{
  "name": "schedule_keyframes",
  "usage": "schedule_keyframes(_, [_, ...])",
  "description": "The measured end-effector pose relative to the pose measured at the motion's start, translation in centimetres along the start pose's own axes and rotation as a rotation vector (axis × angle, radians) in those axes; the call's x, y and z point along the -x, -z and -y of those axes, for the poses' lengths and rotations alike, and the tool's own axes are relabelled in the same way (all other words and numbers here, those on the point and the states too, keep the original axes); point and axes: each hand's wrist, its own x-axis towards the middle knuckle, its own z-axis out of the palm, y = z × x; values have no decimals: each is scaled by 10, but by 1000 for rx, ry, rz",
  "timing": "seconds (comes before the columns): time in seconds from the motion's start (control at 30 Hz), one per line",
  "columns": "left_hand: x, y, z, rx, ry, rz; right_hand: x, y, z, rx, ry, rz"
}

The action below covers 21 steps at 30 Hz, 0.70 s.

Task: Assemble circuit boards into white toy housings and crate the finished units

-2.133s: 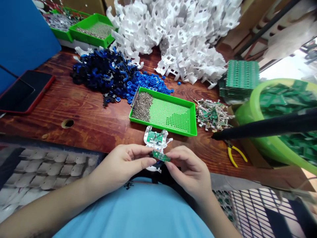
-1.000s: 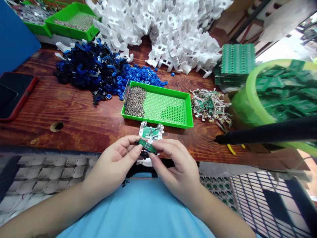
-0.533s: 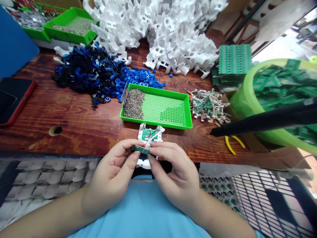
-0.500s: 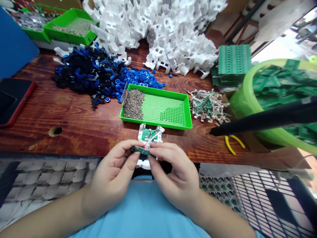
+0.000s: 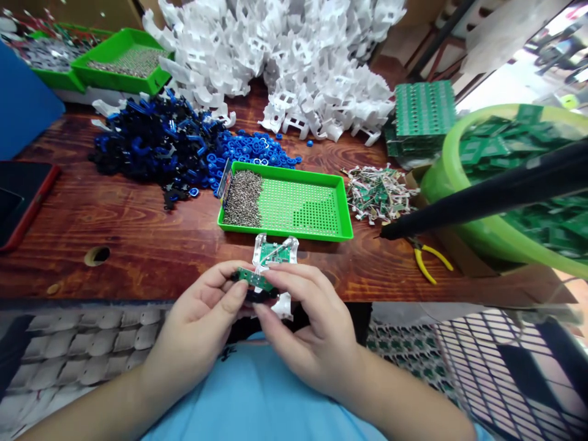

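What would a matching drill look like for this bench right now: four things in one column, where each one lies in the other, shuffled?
Things:
1. small green circuit board
2. heap of screws
3. yellow-handled pliers
4. phone in a red case

Places:
A. at the left edge of the wooden table
B. pinched between the left hand and the right hand
C. at the left end of the green tray
D. on the table, below the tip of the black tool

Pairs: 1-B, 2-C, 3-D, 4-A
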Motion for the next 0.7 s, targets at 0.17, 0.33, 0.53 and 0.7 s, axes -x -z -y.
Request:
schedule_keyframes(0.17, [-7, 4, -5, 139, 150, 27, -1, -3, 0, 77, 6, 55])
schedule_keyframes(0.33, [-9, 4, -7, 211, 210, 99, -5, -7, 3, 89, 27, 39])
schedule_keyframes(0.53, [-7, 3, -7, 285, 246, 142, -5, -7, 8, 110, 47, 17])
schedule_keyframes(0.7, [-6, 4, -10, 257, 169, 115, -2, -6, 6, 132, 123, -13])
